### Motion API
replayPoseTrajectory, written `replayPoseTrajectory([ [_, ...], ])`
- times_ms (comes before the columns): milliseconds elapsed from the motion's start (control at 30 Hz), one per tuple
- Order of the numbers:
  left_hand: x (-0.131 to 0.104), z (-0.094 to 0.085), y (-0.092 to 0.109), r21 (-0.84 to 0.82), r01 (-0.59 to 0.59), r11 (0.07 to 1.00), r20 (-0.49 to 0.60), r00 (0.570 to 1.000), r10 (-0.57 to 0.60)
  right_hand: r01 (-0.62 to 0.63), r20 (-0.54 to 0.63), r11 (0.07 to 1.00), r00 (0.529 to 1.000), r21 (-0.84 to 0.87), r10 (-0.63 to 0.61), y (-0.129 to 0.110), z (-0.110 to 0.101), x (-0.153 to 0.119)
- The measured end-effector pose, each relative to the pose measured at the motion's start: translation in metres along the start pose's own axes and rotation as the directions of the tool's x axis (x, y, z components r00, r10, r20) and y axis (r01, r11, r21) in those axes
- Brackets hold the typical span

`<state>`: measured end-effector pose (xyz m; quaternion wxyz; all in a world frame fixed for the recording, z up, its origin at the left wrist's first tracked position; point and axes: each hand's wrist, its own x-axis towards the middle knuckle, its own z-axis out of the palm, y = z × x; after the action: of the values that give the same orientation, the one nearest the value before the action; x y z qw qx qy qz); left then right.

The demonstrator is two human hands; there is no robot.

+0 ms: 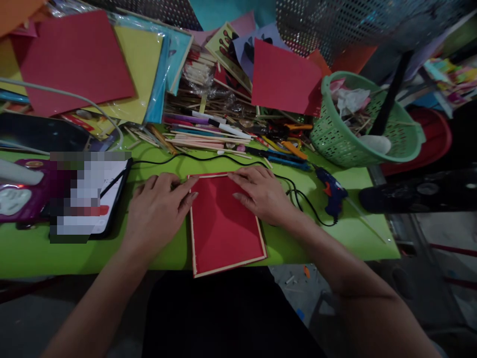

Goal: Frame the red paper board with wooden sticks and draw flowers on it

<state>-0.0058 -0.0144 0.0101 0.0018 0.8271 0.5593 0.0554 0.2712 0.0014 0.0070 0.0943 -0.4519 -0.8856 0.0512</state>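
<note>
At the far edge of the red card (227,223), both bare hands rest with their fingertips down; the left hand (158,204) has thumb and forefinger slightly parted, the forefinger on the upper left corner and the thumb by the left edge; the right hand (264,194) lies over the upper right corner, its forefinger on the top strip (210,175) and its thumb apart on the red face; neither is clamped round anything, though whether any finger goes beneath the card cannot be told. From the left hand the card lies toward four o'clock, from the right toward eight; its long axis runs nearly from twelve to six, the top leaning slightly toward eleven; pale strips line its edges, and the lower left corner seems to reach just past the near edge of the green table (167,253). Each hand is nearer its own upper corner, so the relation that matters seems to be that far edge, spanned between two sets of fingertips, while the bottom edge at six has neither hand near it. Farther out, a phone (115,199) lies at nine o'clock; thin wooden sticks (204,141) lie in a loose pile toward twelve; a green basket (346,144) stands toward two; a blue glue gun (331,191) lies near three, beyond the right hand.
</note>
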Motion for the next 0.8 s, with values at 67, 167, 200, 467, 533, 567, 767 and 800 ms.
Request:
replayPoseTrajectory([
  [67, 0.0003, 0.0004, -0.0002, 0.005, -0.005, 1.000, 0.003, 1.000, 0.005, 0.004, 0.001, 1.000, 1.000, -0.016, -0.004, 0.0000, 0.0003, -0.0001],
  [167, 0.0008, 0.0003, 0.0005, 0.015, -0.011, 1.000, -0.004, 1.000, 0.011, 0.001, 0.001, 1.000, 1.000, -0.029, -0.001, -0.0010, -0.0009, 0.0003],
  [200, 0.0009, 0.0000, 0.0010, 0.020, -0.013, 1.000, -0.002, 1.000, 0.013, -0.003, 0.005, 1.000, 1.000, -0.027, 0.003, -0.0016, -0.0017, 0.0009],
  [467, 0.0007, -0.0006, 0.0037, 0.007, -0.005, 1.000, -0.004, 1.000, 0.005, -0.026, 0.003, 0.999, 1.000, -0.032, 0.026, -0.0052, -0.0036, 0.0035],
  [533, 0.0003, 0.0005, 0.0025, -0.031, 0.005, 0.999, -0.030, 1.000, -0.006, -0.028, -0.015, 0.999, 0.999, -0.021, 0.028, -0.0049, -0.0022, 0.0018],
  [567, 0.0002, 0.0009, 0.0019, -0.049, 0.014, 0.999, -0.041, 0.999, -0.016, -0.029, -0.025, 0.999, 0.999, -0.016, 0.029, -0.0048, -0.0018, 0.0009],
  [767, 0.0000, 0.0014, 0.0021, -0.062, 0.033, 0.998, -0.048, 0.998, -0.036, -0.005, -0.053, 1.000, 0.999, -0.024, 0.004, -0.0087, -0.0029, 0.0017],
  [800, 0.0000, 0.0014, 0.0024, -0.055, 0.031, 0.998, -0.049, 0.998, -0.034, 0.002, -0.046, 1.000, 0.999, -0.023, -0.003, -0.0096, -0.0031, 0.0026],
])
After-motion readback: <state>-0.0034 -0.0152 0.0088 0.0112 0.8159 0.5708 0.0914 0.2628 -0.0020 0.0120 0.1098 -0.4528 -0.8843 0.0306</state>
